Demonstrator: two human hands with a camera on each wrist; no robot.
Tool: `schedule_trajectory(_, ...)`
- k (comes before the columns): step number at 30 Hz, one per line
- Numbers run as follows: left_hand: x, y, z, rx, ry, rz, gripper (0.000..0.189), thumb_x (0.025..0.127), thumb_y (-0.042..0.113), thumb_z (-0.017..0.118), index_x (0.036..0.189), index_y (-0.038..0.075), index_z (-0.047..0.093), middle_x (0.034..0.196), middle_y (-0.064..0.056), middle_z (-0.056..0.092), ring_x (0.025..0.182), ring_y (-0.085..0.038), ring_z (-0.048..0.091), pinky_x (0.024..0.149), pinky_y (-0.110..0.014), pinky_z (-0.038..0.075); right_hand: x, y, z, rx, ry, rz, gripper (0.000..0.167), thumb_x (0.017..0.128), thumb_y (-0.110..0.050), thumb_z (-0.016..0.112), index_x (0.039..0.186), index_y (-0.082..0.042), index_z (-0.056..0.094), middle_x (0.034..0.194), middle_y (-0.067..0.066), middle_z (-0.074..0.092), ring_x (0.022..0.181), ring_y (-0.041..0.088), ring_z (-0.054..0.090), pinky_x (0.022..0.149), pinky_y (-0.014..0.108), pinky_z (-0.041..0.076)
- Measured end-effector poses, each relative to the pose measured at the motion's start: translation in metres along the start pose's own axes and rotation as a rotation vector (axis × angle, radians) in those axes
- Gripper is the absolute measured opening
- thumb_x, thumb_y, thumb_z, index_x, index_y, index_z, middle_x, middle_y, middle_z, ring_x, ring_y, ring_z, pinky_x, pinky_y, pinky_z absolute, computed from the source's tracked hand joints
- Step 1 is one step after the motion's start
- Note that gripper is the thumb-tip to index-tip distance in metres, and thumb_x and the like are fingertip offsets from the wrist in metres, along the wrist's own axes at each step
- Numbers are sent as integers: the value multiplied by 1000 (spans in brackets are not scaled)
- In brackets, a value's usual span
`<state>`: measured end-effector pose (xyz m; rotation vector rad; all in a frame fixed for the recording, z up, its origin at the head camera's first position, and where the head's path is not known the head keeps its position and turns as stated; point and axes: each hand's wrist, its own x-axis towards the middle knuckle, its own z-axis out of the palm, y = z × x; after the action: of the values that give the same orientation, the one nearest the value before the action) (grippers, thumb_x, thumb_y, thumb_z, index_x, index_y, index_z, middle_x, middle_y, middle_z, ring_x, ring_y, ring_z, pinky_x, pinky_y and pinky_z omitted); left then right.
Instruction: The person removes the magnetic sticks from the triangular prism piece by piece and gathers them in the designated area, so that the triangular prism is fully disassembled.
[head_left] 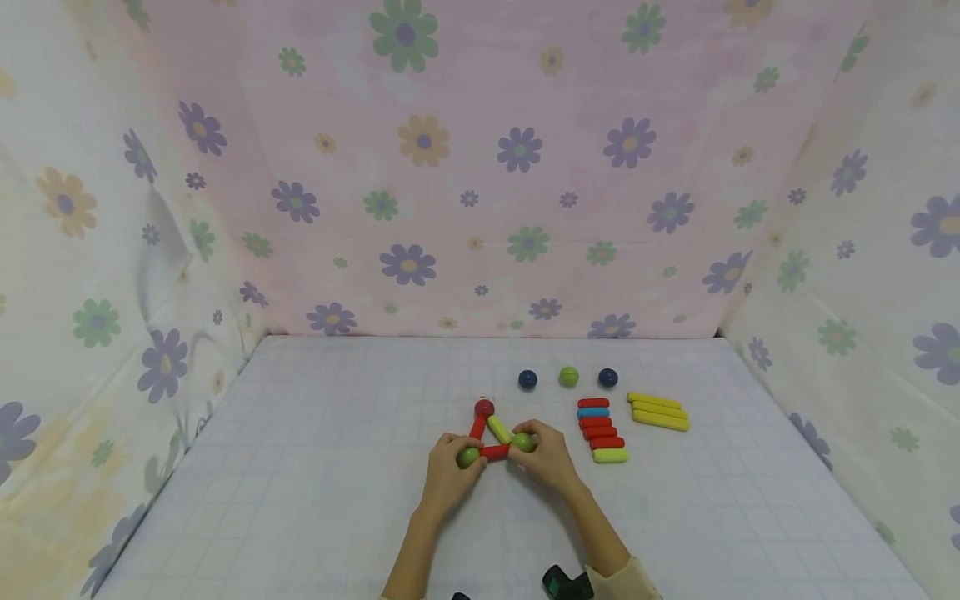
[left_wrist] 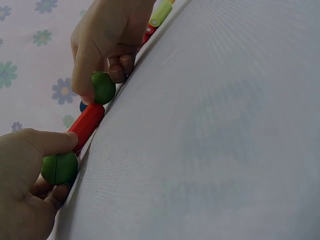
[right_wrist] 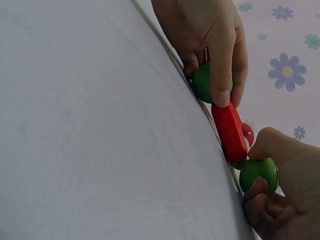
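Observation:
A triangle of rods and balls lies on the table between both hands. My left hand (head_left: 444, 477) grips the green ball (head_left: 468, 457) at its near left corner, with the thumb touching the end of a red rod (head_left: 494, 452). At the near right corner my right hand (head_left: 553, 460) holds another green ball (head_left: 522, 442), against the red rod's other end. A second red rod (head_left: 477, 428) and a yellow-green rod (head_left: 499, 430) run back to a red ball (head_left: 484, 408). Fingers partly cover both green balls; the exact joints are hidden.
Behind and to the right stand two dark blue balls (head_left: 528, 380) and a green ball (head_left: 568, 377). A column of short red, blue and yellow-green rods (head_left: 597, 422) lies right of my right hand, beside several long yellow rods (head_left: 659, 412). Flowered cloth walls enclose the table.

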<state>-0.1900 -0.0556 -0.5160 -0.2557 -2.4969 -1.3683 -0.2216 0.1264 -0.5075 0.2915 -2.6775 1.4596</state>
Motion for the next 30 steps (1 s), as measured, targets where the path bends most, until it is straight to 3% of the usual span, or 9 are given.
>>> schedule_trajectory(7, 0, -2, 0, -16, 0, -3, 17, 76, 4, 73, 92, 7, 71, 89, -5, 56, 83, -16, 52, 73, -30, 46, 0, 1, 0, 21, 56, -2, 21, 78, -8, 72, 96, -4, 62, 95, 8, 62, 78, 16, 51, 64, 22, 46)
schedule_trajectory(15, -2, -2, 0, -24, 16, 12, 17, 75, 4, 73, 92, 6, 71, 88, -5, 56, 81, -16, 52, 72, -28, 46, 2, 0, -4, 69, 38, 6, 28, 81, -6, 71, 106, -3, 59, 103, 10, 60, 81, 19, 53, 67, 21, 48)
schedule_trajectory(21, -2, 0, 0, -31, 4, -19, 17, 76, 5, 73, 93, 7, 71, 89, -3, 56, 82, -14, 51, 73, -27, 45, 7, -1, -9, 80, 50, 46, 34, 82, -5, 69, 114, -3, 58, 113, 14, 59, 79, 18, 56, 71, 21, 48)
schedule_trajectory(30, -2, -1, -1, -35, -10, -32, 17, 75, 5, 73, 91, 7, 71, 87, -3, 55, 80, -13, 50, 71, -26, 45, 20, -5, -5, 199, 82, 8, 39, 80, -9, 74, 115, 1, 60, 110, 19, 62, 72, 19, 59, 59, 19, 50)
